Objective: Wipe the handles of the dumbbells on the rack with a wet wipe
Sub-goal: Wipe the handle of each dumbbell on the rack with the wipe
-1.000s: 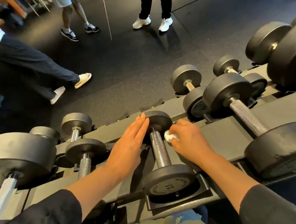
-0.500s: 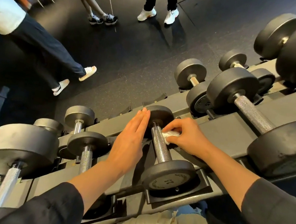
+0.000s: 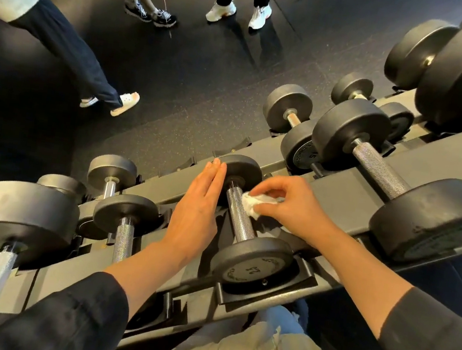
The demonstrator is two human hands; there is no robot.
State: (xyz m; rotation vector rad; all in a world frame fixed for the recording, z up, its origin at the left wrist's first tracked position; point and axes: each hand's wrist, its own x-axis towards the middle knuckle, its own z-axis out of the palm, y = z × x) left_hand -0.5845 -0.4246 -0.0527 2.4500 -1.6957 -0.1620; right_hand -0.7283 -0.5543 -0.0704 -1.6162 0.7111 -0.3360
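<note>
A small black dumbbell (image 3: 250,261) with a knurled steel handle (image 3: 240,220) lies in its cradle on the grey rack (image 3: 438,156) right in front of me. My right hand (image 3: 292,209) pinches a crumpled white wet wipe (image 3: 252,205) against the right side of that handle, near its far end. My left hand (image 3: 196,214) lies flat with straight fingers just left of the handle, fingertips touching the dumbbell's far head (image 3: 242,170).
Bigger dumbbells (image 3: 378,164) sit to the right and smaller and larger ones (image 3: 126,215) to the left on the rack. Beyond the rack is dark rubber floor, where three people's legs (image 3: 72,57) stand or walk.
My right hand has loosened around the wipe and slid it slightly down the handle; more of the wipe shows. A person at the left has walked farther left. My left hand has stayed put.
</note>
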